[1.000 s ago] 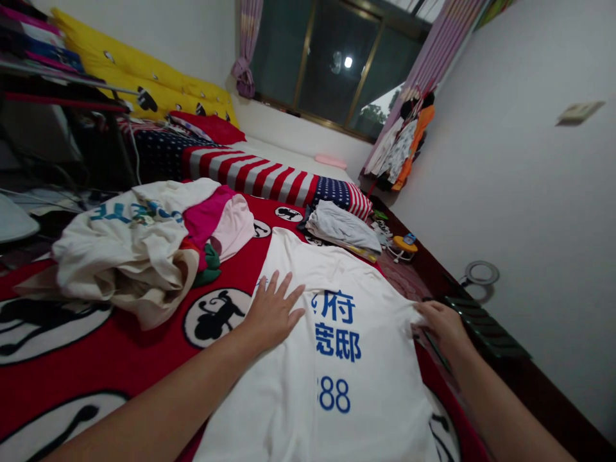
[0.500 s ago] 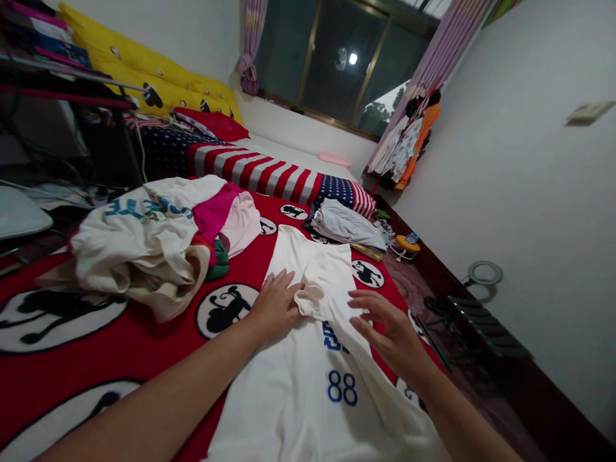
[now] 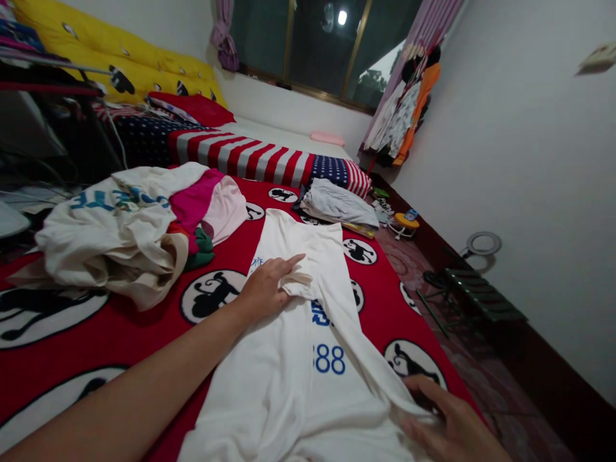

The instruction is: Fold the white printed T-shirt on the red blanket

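Observation:
A white long-sleeved shirt (image 3: 289, 359) with blue lettering and digits lies spread lengthwise in front of me. My left hand (image 3: 267, 285) rests on its upper middle, index finger stretched out. Beside the fingers and thumb is a folded-over sleeve cuff (image 3: 298, 282); whether they pinch it is hidden. At the shirt's lower right edge is my right hand (image 3: 447, 417), slightly blurred. Its thumb and index finger are apart, on either side of the fabric edge, with no closed pinch visible.
The shirt lies on a red blanket (image 3: 144, 346) with black monkey figures in white ovals. A heap of crumpled clothes (image 3: 110, 237) is at the left, and folded grey clothes (image 3: 337, 204) lie at the far right. Beyond stand a bed (image 3: 269, 160) and hanging clothes (image 3: 409, 122).
My right hand has moved down and toward me, from beside the shirt's upper part to its lower right edge. My left hand stays by the cuff, its index finger now extended. The view has shifted slightly.

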`<action>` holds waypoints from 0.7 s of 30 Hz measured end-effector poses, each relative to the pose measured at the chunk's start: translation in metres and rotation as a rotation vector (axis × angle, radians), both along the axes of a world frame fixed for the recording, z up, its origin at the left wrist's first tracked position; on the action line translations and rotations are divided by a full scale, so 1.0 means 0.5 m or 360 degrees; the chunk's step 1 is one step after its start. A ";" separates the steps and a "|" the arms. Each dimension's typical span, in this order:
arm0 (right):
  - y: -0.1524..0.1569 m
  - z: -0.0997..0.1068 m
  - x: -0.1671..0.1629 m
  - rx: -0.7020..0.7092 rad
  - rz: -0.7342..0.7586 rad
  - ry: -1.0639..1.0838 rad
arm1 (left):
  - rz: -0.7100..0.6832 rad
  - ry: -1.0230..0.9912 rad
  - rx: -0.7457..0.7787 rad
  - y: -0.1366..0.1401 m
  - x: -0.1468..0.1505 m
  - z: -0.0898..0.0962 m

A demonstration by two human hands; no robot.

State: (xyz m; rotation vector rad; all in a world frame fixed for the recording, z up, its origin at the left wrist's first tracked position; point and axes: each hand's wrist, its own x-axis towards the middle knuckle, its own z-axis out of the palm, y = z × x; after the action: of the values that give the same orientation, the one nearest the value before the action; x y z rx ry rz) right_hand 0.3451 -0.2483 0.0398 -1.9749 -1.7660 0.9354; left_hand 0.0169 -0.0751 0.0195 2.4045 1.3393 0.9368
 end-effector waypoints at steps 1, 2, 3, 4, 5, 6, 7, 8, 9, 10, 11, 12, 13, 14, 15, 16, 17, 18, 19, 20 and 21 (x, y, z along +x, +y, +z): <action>-0.005 -0.001 0.004 0.0029 -0.0052 -0.0009 | -0.0037 -0.0007 -0.0007 0.000 0.000 0.001; -0.007 -0.002 0.008 0.0071 -0.0102 -0.0031 | -0.0064 -0.0010 -0.0023 0.001 0.000 0.000; -0.009 -0.003 0.013 0.0129 -0.0157 -0.0055 | -0.0081 -0.0022 -0.0044 0.003 0.000 -0.001; -0.010 -0.002 0.017 0.0208 -0.0221 -0.0072 | -0.0093 -0.0052 -0.0070 0.006 0.000 -0.002; -0.011 0.000 0.020 0.0276 -0.0275 -0.0069 | -0.0101 -0.0107 -0.0097 0.009 -0.001 -0.004; -0.013 0.005 0.021 0.0322 -0.0321 -0.0038 | -0.0109 -0.0179 -0.0121 0.013 -0.001 -0.005; -0.014 0.012 0.020 0.0328 -0.0350 0.0033 | -0.0120 -0.0260 -0.0147 0.016 -0.002 -0.006; -0.016 0.020 0.018 0.0295 -0.0371 0.0143 | -0.0123 -0.0341 -0.0172 0.020 -0.002 -0.006; -0.018 0.030 0.014 0.0237 -0.0401 0.0283 | -0.0117 -0.0416 -0.0198 0.023 -0.002 -0.006; -0.018 0.041 0.010 0.0164 -0.0447 0.0449 | -0.0098 -0.0481 -0.0227 0.027 -0.001 -0.006; -0.017 0.052 0.005 0.0092 -0.0517 0.0628 | -0.0065 -0.0537 -0.0268 0.031 0.000 -0.007; -0.014 0.064 0.000 0.0042 -0.0615 0.0795 | -0.0019 -0.0597 -0.0328 0.035 0.002 -0.007; -0.009 0.076 -0.005 0.0004 -0.0722 0.0936 | 0.0032 -0.0666 -0.0410 0.040 0.005 -0.007; -0.003 0.088 -0.009 -0.0024 -0.0822 0.1045 | 0.0076 -0.0748 -0.0507 0.046 0.009 -0.007; 0.004 0.101 -0.014 -0.0046 -0.0893 0.1124 | 0.0103 -0.0845 -0.0611 0.052 0.012 -0.005; 0.010 0.114 -0.020 -0.0072 -0.0922 0.1175 | 0.0114 -0.0957 -0.0710 0.058 0.017 -0.001; 0.014 0.126 -0.027 -0.0107 -0.0903 0.1206 | 0.0106 -0.1066 -0.0792 0.064 0.021 0.005; 0.016 0.138 -0.035 -0.0157 -0.0841 0.1237 | 0.0089 -0.1162 -0.0847 0.070 0.024 0.014; 0.016 0.148 -0.046 -0.0222 -0.0745 0.1272 | 0.0070 -0.1238 -0.0878 0.075 0.028 0.025; 0.013 0.155 -0.060 -0.0298 -0.0614 0.1307 | 0.0058 -0.1300 -0.0890 0.080 0.030 0.038; 0.008 0.160 -0.076 -0.0377 -0.0458 0.1340 | 0.0053 -0.1353 -0.0892 0.084 0.032 0.051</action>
State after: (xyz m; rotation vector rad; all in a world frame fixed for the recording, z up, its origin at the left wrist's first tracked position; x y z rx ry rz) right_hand 0.3071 -0.2443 0.1197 -1.5229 -0.9110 1.6032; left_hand 0.0328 -0.0332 0.0448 1.3241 1.0884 1.1901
